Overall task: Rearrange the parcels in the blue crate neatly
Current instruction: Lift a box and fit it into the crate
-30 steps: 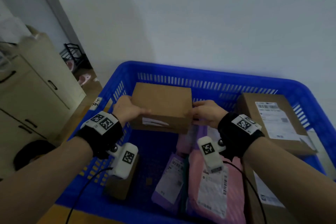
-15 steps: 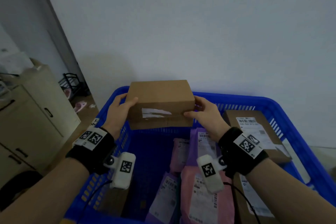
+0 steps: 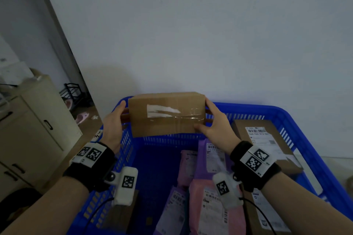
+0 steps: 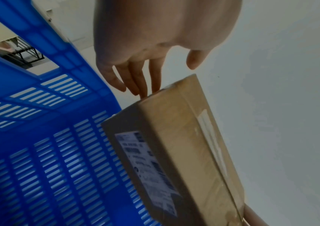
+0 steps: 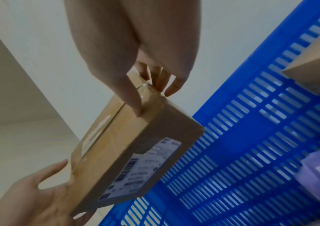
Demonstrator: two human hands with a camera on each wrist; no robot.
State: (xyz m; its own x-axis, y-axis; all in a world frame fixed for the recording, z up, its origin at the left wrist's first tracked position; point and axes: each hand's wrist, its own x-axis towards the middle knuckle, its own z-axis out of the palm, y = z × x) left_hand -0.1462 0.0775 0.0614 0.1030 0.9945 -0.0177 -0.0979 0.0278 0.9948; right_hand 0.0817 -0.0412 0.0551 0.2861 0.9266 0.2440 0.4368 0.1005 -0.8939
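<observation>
Both grips are holding one brown cardboard box [image 3: 166, 114], one at each short end. I am seeing my left hand [image 3: 114, 120] with the thumb on the taped face and the straight fingers [image 4: 135, 79] lying along the end of the box, so it is pressing more than curling. My right hand [image 3: 215, 126] is pinching the other end: the thumb is lying on the taped face near the lower corner, and the fingers [image 5: 166, 82] are going behind the edge.

The box is standing on its long side, with the face with clear tape turned to me, and it is hanging in the air over the far wall of the blue crate [image 3: 298, 126], near the far left corner of the crate. In the wrist views a white shipping label [image 5: 141, 165] is showing on the underside of the box, the side turned down toward the crate.

Inside the crate, a second cardboard parcel [image 3: 261, 139] with a white label is lying flat along the right wall of the crate. In the middle of the crate, a purple mailer bag [image 3: 212, 154] and pink mailer bags [image 3: 210, 208] are lying overlapped, labels up. Near the front left part of the crate, under my left wrist camera, a small brown box [image 3: 122, 215] is partly hidden.

Left of the crate, a beige cabinet [image 3: 34, 133] is standing. Behind the crate a plain white wall [image 3: 210, 34] is rising.
</observation>
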